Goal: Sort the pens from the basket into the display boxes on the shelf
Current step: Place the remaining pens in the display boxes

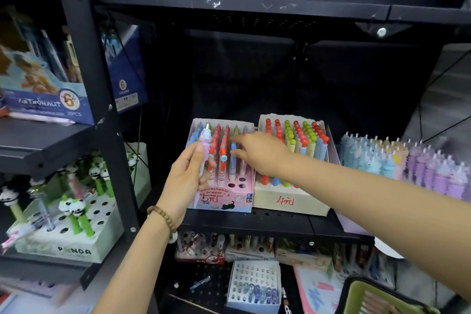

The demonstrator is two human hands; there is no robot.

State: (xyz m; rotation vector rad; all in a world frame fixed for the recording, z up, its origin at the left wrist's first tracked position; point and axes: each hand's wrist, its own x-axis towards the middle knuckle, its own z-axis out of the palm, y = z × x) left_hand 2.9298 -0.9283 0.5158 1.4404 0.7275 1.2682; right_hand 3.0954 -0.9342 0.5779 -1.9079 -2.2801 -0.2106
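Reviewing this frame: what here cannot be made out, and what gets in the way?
All in the head view:
1. Basket: cut off by the bottom edge, so its remaining contents cannot be counted.
2. Right hand: its fingers are motion-blurred, so it is unclear whether they touch anything in the pink box.
3. Pen held by the left hand: its lower barrel is hidden by that hand.

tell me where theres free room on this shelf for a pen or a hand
Free: the empty holes at the front of the pink box, and the shelf space behind both boxes. Narrow bare strip of shelf in front of the beige box. Crowded: the beige box's rows and the pastel pens on the right are packed.
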